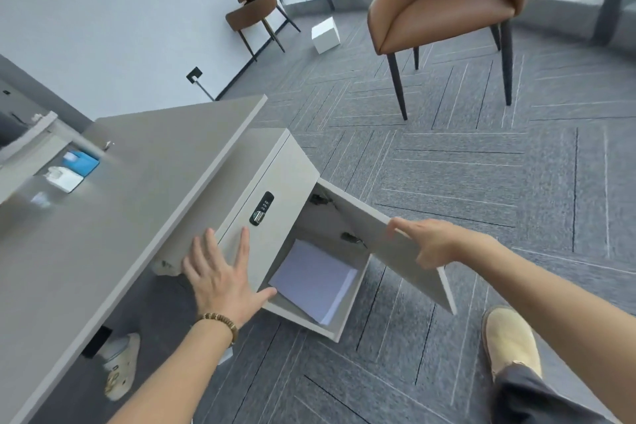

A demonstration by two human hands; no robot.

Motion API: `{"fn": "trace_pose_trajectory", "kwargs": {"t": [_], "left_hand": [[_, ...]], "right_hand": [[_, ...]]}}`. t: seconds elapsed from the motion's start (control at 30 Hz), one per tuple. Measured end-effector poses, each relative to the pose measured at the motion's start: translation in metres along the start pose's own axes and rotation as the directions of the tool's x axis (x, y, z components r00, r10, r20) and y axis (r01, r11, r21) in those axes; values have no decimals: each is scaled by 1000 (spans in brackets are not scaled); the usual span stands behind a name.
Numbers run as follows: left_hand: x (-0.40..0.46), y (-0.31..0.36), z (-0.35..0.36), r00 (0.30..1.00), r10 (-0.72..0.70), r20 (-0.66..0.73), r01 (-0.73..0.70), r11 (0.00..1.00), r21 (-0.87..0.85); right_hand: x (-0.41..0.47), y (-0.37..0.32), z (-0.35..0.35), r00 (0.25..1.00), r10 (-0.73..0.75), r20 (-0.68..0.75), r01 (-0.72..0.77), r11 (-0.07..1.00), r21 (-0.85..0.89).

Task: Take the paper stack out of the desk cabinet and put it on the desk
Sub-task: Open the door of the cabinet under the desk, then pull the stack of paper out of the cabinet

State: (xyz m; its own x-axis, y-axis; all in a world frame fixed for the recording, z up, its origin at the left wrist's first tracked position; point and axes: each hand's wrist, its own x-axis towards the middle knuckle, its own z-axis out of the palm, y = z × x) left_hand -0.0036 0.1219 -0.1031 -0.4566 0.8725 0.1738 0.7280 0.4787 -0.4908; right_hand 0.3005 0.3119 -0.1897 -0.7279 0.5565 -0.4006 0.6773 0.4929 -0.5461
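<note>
A white paper stack (313, 280) lies flat inside the lower compartment of the grey desk cabinet (272, 175), which stands under the grey desk (120, 189). The cabinet door (389, 237) is swung open to the right. My right hand (425, 241) grips the door's outer edge. My left hand (220, 272) rests flat with spread fingers on the cabinet front, just left of the opening, thumb near the stack's corner. A combination lock (261, 208) sits on the upper drawer front.
A brown chair (447, 7) stands on the carpet beyond the cabinet, another chair (254, 3) by the wall, a white box (325, 34) between them. Blue and white items (74, 169) lie on the desk's far left. My shoe (509, 341) is at lower right.
</note>
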Motion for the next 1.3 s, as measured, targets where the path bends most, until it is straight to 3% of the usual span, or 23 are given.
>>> {"fn": "trace_pose_trajectory", "kwargs": {"t": [0.2,0.3,0.47,0.73,0.97,1.13,1.3], "left_hand": [[2,4,3,999,-41,-24,39,998,-49],[5,5,5,998,-57,-27,55,995,-82],[7,6,12,994,-71,-80,61,990,-127],[10,6,19,994,-94,-50,85,984,-155],[-5,51,19,984,-156,-84,122,939,-322],[-24,107,77,1000,-20,12,23,887,-461],[-13,141,154,955,-147,258,277,752,-598]], "right_hand": [[28,18,-14,952,94,-291,-166,958,-234],[44,24,-28,939,122,-322,-192,962,-194],[63,16,-28,945,77,-317,-174,941,-290],[90,-2,-25,942,6,-336,-97,963,-253],[102,-47,-4,886,-173,-430,141,984,-104],[144,-54,43,928,-215,-304,177,973,-148],[194,-35,90,959,-184,-216,164,981,-107]]}}
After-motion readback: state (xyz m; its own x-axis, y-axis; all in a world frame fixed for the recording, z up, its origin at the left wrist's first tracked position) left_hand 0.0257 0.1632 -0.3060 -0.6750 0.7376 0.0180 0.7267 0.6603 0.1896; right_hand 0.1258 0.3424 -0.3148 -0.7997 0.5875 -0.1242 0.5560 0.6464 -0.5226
